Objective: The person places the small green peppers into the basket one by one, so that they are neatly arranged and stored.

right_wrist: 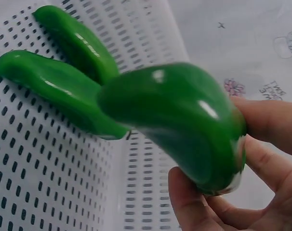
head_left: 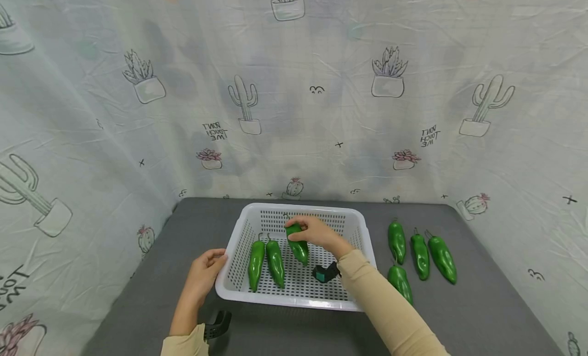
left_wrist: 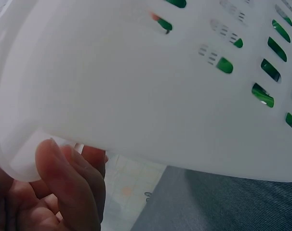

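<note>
Over a white perforated plastic basket (head_left: 294, 300), my right hand (head_left: 318, 233) holds a green pepper (head_left: 299, 251) by its stem-side half, tip slanting down. Thumb and fingers pinch its sides in the right wrist view, where the pepper (right_wrist: 179, 110) looks raised above the basket floor. Two more green peppers lie side by side in the basket's left half, one lighter pepper (head_left: 256, 265) and one darker pepper (head_left: 275, 263). My left hand (head_left: 202, 273) grips the basket's left rim; its curled fingers (left_wrist: 69, 178) show at the rim edge in the left wrist view.
Several green peppers (head_left: 420, 256) lie on the grey table (head_left: 285, 330) right of the basket, one of them partly behind my right sleeve (head_left: 386, 305). A pale printed cloth (head_left: 321, 116) hangs behind and along both sides of the table.
</note>
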A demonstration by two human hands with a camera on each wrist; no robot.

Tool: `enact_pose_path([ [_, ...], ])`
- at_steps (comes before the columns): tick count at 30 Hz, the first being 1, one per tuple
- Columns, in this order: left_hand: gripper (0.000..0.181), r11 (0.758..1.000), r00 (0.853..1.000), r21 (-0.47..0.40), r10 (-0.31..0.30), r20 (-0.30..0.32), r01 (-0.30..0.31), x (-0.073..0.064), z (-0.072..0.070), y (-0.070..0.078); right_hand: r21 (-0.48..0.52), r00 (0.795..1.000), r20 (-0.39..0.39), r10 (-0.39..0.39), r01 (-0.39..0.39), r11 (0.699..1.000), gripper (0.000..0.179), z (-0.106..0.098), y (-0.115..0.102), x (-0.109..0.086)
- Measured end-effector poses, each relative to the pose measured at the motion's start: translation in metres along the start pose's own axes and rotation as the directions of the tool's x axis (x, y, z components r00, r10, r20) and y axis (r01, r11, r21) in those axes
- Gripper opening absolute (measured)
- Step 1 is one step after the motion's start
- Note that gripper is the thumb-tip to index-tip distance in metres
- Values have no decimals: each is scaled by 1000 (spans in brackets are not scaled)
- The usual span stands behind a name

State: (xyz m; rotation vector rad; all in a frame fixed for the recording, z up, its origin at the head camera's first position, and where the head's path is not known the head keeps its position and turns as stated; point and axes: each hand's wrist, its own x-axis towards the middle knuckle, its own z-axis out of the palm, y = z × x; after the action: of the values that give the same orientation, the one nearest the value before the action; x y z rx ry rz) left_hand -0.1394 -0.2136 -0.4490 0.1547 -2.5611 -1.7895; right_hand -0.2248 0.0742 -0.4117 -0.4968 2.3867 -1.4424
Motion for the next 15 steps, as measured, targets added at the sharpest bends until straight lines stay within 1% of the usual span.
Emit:
enact_pose_path([
  [3, 36, 1000, 1000, -1, 0, 1, 0, 0, 0, -1, -10, 1000, 23, 14, -14, 1000, 33, 4, 3, 4],
  [7, 36, 1000, 1000, -6, 0, 1, 0, 0, -1, -1, -62, 999, 49, 17, -14, 998, 32, 10, 6, 7],
  [10, 36, 1000, 1000, -6, -1, 1, 1, 0, -1, 0, -143, 998, 61, 12, -3, 990, 32, 14, 5, 9],
  [15, 36, 1000, 1000, -2, -2, 3, 2, 0, -1, 0, -225, 997, 76, 17, 1, 974, 35, 20, 5, 11],
])
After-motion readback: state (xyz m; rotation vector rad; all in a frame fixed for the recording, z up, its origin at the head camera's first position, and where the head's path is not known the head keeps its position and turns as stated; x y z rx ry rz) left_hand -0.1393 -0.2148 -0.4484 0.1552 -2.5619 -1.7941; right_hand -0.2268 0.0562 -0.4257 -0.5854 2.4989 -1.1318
